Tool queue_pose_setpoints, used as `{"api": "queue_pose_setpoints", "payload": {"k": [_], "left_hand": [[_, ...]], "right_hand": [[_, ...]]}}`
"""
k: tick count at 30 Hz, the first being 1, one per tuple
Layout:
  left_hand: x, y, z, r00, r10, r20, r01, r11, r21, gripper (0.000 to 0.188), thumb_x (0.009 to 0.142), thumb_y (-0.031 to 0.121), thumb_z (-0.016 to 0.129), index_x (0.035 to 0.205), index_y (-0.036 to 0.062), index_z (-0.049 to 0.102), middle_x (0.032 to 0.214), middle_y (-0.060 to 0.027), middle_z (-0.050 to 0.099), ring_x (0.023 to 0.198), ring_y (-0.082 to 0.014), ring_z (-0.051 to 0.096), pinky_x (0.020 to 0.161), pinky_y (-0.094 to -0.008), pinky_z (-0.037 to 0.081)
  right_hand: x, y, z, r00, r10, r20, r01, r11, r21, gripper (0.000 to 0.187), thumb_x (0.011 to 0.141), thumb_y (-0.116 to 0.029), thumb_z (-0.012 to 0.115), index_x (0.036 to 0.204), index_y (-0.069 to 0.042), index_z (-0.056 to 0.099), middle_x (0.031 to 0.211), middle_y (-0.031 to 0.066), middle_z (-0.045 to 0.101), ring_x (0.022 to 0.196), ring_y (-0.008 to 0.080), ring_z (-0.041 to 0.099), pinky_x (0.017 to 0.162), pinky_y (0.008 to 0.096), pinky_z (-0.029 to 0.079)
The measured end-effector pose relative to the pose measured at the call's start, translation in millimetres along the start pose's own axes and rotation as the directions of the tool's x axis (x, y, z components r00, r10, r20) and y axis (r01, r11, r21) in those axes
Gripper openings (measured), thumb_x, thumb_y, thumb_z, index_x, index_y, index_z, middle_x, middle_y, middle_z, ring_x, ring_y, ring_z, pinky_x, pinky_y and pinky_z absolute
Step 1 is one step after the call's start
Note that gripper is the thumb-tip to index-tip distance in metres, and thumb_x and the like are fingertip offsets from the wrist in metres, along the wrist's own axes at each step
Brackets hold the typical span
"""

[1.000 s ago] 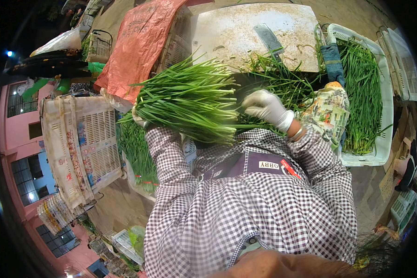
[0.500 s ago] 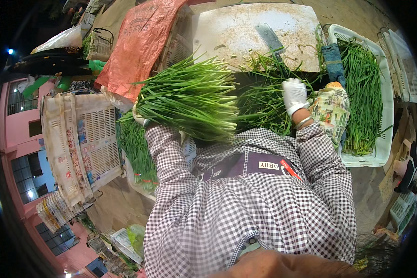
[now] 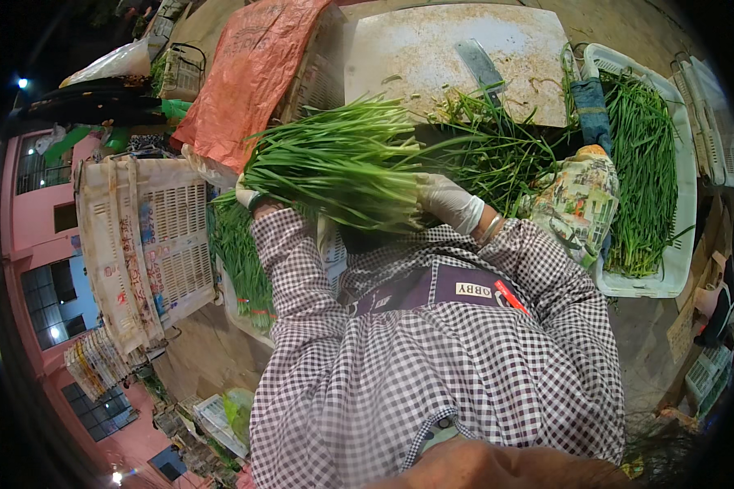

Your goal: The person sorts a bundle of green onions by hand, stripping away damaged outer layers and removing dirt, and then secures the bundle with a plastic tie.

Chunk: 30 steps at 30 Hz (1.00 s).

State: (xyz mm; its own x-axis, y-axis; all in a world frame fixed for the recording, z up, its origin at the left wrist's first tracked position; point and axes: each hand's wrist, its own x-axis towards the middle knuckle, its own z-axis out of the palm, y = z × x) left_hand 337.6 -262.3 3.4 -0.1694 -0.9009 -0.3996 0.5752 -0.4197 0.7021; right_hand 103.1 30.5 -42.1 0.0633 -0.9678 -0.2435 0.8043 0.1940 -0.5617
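Green stalks [image 3: 334,167] fill the clasped left hand [image 3: 245,194]; right hand [image 3: 446,201] angles inward, grip unclear.

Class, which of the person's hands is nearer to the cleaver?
Right. The right hand is below the cleaver in the picture, at the pale ends of the green bunch; the left hand is farther off, lower left, at the leafy end.

Pink wall [image 3: 33,234] with dark-paned windows [image 3: 39,292] at left; brownish floor [image 3: 210,352]; small bright light [image 3: 23,83] against upper-left darkness
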Motion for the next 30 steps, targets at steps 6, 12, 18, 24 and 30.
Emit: {"api": "queue_pose_setpoints", "payload": {"k": [6,12,18,24,30], "left_hand": [[21,12,15,0.996,0.069,-0.054,-0.069,0.998,0.002,0.041,0.085,0.025,0.037,0.110,0.0001,0.059,0.112,-0.0208,0.062,0.101,-0.0388,0.058,0.090,-0.0534,0.045],[23,14,25,0.992,0.113,-0.059,-0.111,0.993,0.030,0.041,0.084,0.023,0.039,0.109,-0.0021,0.059,0.112,-0.0228,0.061,0.101,-0.0404,0.058,0.090,-0.0550,0.045],[-13,6,67,0.982,0.143,-0.123,-0.141,0.990,0.022,0.029,0.079,0.021,0.044,0.087,0.0025,0.064,0.090,-0.0168,0.067,0.079,-0.0351,0.062,0.075,-0.0472,0.052],[-3,14,81,0.986,0.158,-0.047,-0.158,0.987,0.006,0.024,0.078,0.020,0.044,0.081,0.0043,0.062,0.085,-0.0154,0.066,0.077,-0.0338,0.062,0.073,-0.0464,0.053],[4,13,92,0.982,0.162,-0.096,-0.166,0.986,-0.029,0.025,0.078,0.019,0.044,0.085,0.0046,0.064,0.087,-0.0160,0.067,0.077,-0.0357,0.063,0.073,-0.0497,0.052]], "right_hand": [[-10,-14,6,0.986,-0.027,0.166,-0.014,0.971,0.239,0.049,0.096,-0.031,0.049,0.138,-0.007,0.039,0.132,0.0094,0.051,0.110,0.0205,0.056,0.091,0.0366,0.048],[-7,-1,-16,0.937,-0.112,0.330,-0.032,0.915,0.403,0.048,0.095,-0.024,0.051,0.137,-0.004,0.039,0.125,0.0127,0.055,0.106,0.0202,0.057,0.093,0.0353,0.046],[-26,-13,8,0.960,-0.113,0.256,0.038,0.958,0.283,0.086,0.079,-0.029,0.071,0.146,-0.006,0.022,0.135,0.0129,0.044,0.111,0.0182,0.051,0.091,0.0298,0.047],[-25,-17,-4,0.966,-0.117,0.229,0.059,0.968,0.243,0.083,0.079,-0.024,0.072,0.144,-0.003,0.025,0.130,0.0112,0.049,0.107,0.0173,0.055,0.094,0.0309,0.046],[-39,-36,-12,0.978,-0.204,-0.054,0.210,0.955,0.211,0.046,0.091,-0.013,0.059,0.131,0.004,0.045,0.107,0.0053,0.060,0.063,0.0035,0.046,0.057,0.0143,0.042]]}}
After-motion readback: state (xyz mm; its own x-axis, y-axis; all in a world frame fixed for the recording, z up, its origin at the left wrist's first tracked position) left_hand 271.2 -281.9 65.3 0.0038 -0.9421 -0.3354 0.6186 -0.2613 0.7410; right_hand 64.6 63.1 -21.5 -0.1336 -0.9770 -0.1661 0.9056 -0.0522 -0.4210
